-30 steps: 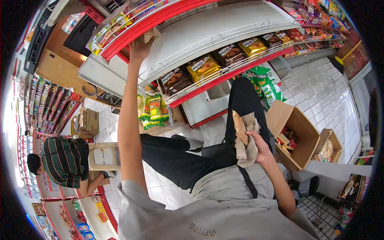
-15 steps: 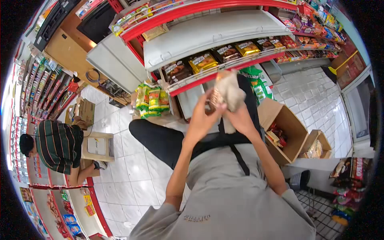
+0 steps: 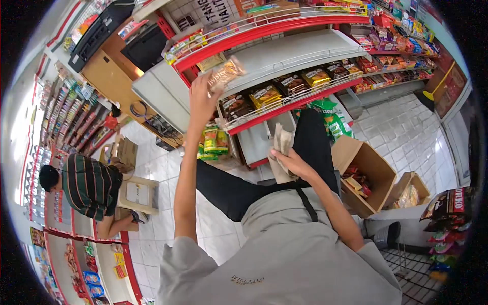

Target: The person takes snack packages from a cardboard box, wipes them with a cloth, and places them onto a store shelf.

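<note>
My left hand is raised at the left end of the shelf, its fingers closed on a shiny gold-brown snack packet with white lettering. Part of a pale packet shows on the white shelf just behind it. My right hand is low in front of my lap and grips a folded beige cloth. Below the white shelf, dark and yellow wafer packs stand in a row behind a wire rail.
Green snack bags lie beside my right knee. An open cardboard box with red packets stands to the right, a smaller box beyond it. Yellow-green bags sit below the shelf. At left, a person in a striped shirt crouches by a stool.
My hands were together over the packet and cloth. My left hand has carried the packet up and left to the shelf, while the right keeps the cloth lower down. My view has shifted slightly.
</note>
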Tool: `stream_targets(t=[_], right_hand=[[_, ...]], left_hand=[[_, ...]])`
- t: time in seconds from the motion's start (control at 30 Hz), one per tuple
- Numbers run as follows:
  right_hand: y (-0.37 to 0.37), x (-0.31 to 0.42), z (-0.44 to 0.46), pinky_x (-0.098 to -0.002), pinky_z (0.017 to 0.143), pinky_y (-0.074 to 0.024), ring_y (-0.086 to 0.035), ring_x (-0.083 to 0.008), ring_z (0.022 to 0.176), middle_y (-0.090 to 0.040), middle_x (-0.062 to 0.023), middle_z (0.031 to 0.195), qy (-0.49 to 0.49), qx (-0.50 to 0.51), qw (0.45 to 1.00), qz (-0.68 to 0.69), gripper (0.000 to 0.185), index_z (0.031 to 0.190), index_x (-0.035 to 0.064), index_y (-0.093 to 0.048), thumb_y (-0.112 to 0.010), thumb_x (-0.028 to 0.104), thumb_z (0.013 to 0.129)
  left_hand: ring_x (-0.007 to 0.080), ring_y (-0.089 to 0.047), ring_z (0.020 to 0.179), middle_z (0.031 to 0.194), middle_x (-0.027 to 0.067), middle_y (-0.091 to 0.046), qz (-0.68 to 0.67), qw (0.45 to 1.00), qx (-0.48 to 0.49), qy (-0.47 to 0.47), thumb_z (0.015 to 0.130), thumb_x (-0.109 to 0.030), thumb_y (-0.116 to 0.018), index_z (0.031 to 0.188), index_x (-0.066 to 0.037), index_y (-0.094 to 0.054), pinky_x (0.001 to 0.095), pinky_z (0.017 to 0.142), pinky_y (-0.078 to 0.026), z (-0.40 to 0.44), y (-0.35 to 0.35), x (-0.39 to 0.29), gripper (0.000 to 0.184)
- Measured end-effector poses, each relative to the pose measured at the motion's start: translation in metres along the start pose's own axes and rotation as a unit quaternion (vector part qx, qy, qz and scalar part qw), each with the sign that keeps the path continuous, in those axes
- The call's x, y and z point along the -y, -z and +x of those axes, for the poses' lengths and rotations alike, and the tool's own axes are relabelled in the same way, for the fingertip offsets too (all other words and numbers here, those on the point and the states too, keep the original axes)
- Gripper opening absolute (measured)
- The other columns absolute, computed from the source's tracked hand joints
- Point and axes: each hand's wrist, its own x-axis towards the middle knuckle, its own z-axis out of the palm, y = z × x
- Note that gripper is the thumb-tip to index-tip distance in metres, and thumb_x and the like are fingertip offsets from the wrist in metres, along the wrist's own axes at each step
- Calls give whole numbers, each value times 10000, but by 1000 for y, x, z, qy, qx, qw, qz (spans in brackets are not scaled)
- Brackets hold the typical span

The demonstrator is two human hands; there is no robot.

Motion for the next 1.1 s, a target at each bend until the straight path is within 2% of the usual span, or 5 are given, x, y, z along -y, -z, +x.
stream_targets(t=[0.1,0.53,0.8,0.9,1.1], right_hand=[[17,-43,17,-321,975,-463,-582,-145,1100,-646,-43,1204,-35,6,999,-12,520,1359,3,-561,-620,411,1043],[64,-92,31,-333,1110,-386,-483,-184,1332,-531,-85,1440,-126,-93,972,174,686,1534,20,-389,-655,382,1015],[58,-106,33,-321,1143,-360,-476,-177,1360,-519,-73,1471,-153,-103,964,191,740,1554,15,-359,-686,381,1000],[59,-106,34,-323,1132,-369,-490,-171,1342,-538,-66,1448,-156,-108,965,184,707,1535,23,-387,-684,378,1001],[61,-108,41,-385,1199,-306,-399,-232,1447,-427,-109,1586,-175,-65,968,170,762,1609,40,-286,-620,393,1022]], left_hand=[[393,-591,1152,1292,198,-623,-25,983,151,105,873,-243,-797,1379,-40,-584,456,956,-485,29,-14,55,585],[385,-555,1305,1424,187,-594,154,976,128,89,722,-460,-855,1446,-97,-543,463,1087,-440,72,-174,243,869],[378,-553,1324,1433,185,-600,-141,972,145,123,598,-505,-905,1465,-120,-537,476,1126,-416,73,-171,244,1019],[380,-557,1321,1427,193,-602,143,948,257,117,560,-490,-916,1469,-121,-533,466,1130,-415,78,-152,232,1053],[375,-535,1351,1443,212,-584,15,938,323,128,567,-452,-919,1468,-115,-532,455,1153,-406,82,-171,281,1036]])
